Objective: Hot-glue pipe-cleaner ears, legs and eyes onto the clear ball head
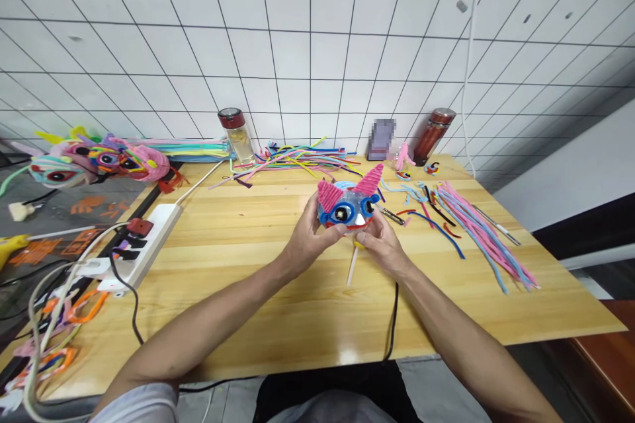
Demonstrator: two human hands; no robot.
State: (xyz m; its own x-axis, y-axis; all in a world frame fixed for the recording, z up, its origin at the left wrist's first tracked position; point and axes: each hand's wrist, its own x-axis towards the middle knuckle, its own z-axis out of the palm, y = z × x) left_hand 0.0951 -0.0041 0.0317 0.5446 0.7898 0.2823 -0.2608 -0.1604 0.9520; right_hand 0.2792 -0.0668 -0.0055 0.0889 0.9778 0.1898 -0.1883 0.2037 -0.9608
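Note:
A small animal head [354, 211] with pink pointed ears, blue-ringed eyes and a red mouth is held above the middle of the wooden table. My left hand [312, 234] grips its left side, thumb near the mouth. On the other side my right hand [380, 241] holds it, with the thumb under the mouth. Beneath the head a white stick [352, 266] with a yellow piece at its top slants downward. The backs and undersides of the fingers are partly hidden by the head.
Pink and blue pipe cleaners [483, 231] lie right, near tweezers [391, 215]. More strips [297, 158], a glass bottle [237, 135], a phone [381, 139] and a red flask [434, 135] line the back. A power strip [149, 244] with cables and finished heads [104, 162] are left.

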